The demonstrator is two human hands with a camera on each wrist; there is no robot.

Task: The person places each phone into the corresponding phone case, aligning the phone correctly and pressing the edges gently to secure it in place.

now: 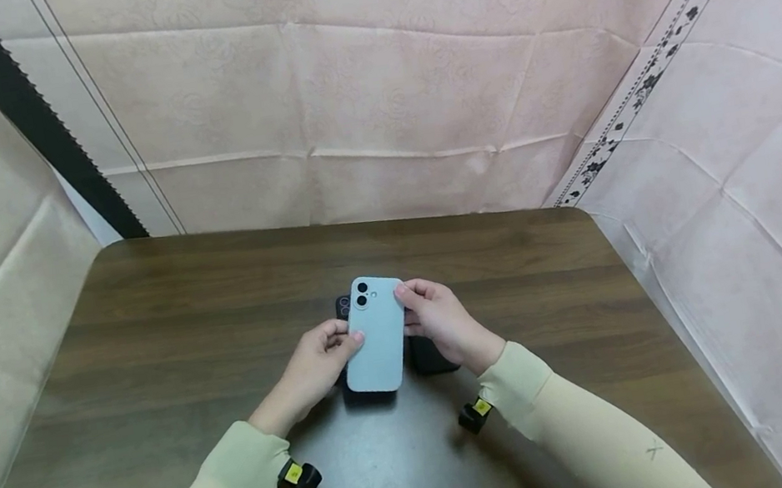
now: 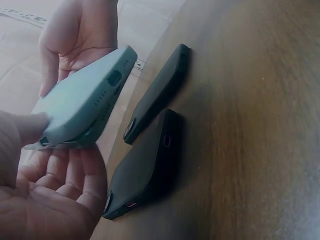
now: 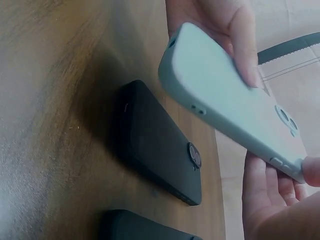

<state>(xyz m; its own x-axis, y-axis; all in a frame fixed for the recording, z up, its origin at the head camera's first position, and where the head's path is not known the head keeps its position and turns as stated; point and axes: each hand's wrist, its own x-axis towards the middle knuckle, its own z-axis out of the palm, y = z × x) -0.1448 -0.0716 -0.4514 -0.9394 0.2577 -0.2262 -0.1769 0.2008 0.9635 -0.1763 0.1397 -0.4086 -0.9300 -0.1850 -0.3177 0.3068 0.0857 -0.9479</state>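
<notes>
Both hands hold up a light blue phone case (image 1: 379, 343), its back with two round camera lenses facing up. My left hand (image 1: 319, 363) grips its left edge, thumb on the back and fingers curled beneath. At the upper right edge, my right hand (image 1: 448, 321) pinches it, thumb on top. In the left wrist view, the end with the port cutout shows a second edge with a gap under the case. Below lie two black phone cases on the table: one on the left (image 3: 160, 140) with a round lens ring, another on the right (image 1: 432, 354), partly hidden by my right hand.
The dark brown wooden table (image 1: 218, 303) has rounded far corners. Pale creased cloth (image 1: 398, 91) hangs behind it and at both sides. A small black device with a yellow mark (image 1: 298, 475) is strapped on each wrist, over pale green sleeves.
</notes>
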